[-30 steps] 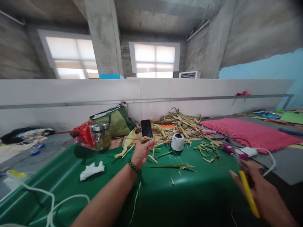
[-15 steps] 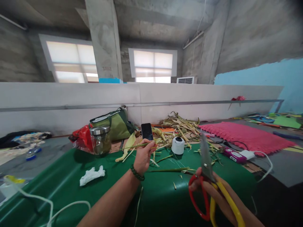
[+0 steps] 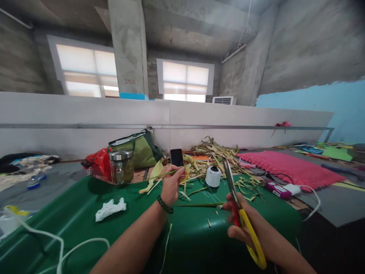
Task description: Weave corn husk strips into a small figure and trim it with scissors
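The stalk looks light and bendy, apt to crush under a hard squeeze; a fingertip pinch near its end should suit. The left hand has it so, over the mat's far side, free length pointing to nine o'clock. At four o'clock from there, the right hand curls loosely about the scissors' handles, blades aimed at eleven; they look stiff, heavier, best held there.
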`<action>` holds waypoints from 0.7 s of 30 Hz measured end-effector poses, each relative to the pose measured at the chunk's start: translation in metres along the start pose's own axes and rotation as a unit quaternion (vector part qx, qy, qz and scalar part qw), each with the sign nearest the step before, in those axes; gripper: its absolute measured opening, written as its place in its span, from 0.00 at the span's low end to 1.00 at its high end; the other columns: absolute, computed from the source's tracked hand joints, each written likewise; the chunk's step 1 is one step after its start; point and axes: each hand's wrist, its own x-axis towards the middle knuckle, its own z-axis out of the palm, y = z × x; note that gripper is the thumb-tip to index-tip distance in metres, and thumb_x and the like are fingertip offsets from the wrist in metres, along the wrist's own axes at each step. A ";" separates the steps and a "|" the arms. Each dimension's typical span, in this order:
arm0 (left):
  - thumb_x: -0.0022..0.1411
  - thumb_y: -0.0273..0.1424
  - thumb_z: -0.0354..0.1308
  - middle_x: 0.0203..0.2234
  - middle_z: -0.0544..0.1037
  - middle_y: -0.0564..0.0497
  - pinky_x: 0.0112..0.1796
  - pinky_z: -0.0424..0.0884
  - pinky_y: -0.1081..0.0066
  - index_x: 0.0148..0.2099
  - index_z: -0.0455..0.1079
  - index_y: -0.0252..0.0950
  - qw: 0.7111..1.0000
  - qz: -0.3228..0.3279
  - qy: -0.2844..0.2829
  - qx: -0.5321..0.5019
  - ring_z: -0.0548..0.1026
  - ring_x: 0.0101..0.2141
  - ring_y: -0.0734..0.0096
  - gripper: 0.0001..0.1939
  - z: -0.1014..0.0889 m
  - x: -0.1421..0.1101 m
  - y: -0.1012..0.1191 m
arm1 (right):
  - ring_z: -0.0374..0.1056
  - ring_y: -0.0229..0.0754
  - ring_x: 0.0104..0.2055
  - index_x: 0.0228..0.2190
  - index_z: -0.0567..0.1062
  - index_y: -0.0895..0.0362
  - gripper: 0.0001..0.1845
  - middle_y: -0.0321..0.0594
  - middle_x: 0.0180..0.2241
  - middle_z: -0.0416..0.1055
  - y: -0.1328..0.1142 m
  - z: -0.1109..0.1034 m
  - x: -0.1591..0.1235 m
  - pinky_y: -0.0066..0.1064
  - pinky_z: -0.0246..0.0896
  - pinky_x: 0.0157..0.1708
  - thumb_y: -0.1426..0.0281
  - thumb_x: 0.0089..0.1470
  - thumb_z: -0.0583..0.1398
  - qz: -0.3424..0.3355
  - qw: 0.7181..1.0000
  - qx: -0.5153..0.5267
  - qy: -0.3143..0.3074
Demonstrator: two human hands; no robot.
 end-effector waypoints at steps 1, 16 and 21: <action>0.32 0.36 0.73 0.22 0.73 0.57 0.26 0.70 0.78 0.25 0.63 0.34 1.000 0.005 -0.002 0.000 0.74 0.23 0.78 0.23 0.000 -0.001 0.001 | 0.71 0.43 0.32 0.50 0.62 0.53 0.30 0.43 0.39 0.71 -0.001 0.003 0.001 0.31 0.71 0.31 0.54 0.50 0.60 -0.004 1.000 -0.018 -0.011; 0.40 0.38 0.70 0.28 0.76 0.54 0.29 0.71 0.74 0.24 0.63 0.34 0.992 0.032 -0.094 0.075 0.76 0.26 0.74 0.19 0.006 -0.019 -0.008 | 0.68 0.45 0.25 0.36 0.64 0.55 0.22 0.40 0.25 0.71 0.001 0.055 0.024 0.30 0.55 0.24 0.49 0.57 0.47 0.034 0.983 -0.181 0.002; 0.38 0.38 0.71 0.28 0.76 0.54 0.29 0.70 0.74 0.24 0.62 0.35 0.993 0.003 -0.104 0.063 0.75 0.25 0.74 0.20 0.008 -0.021 -0.010 | 0.64 0.41 0.21 0.37 0.64 0.54 0.25 0.36 0.22 0.67 0.006 0.059 0.019 0.28 0.51 0.22 0.47 0.59 0.43 0.012 0.991 -0.124 0.044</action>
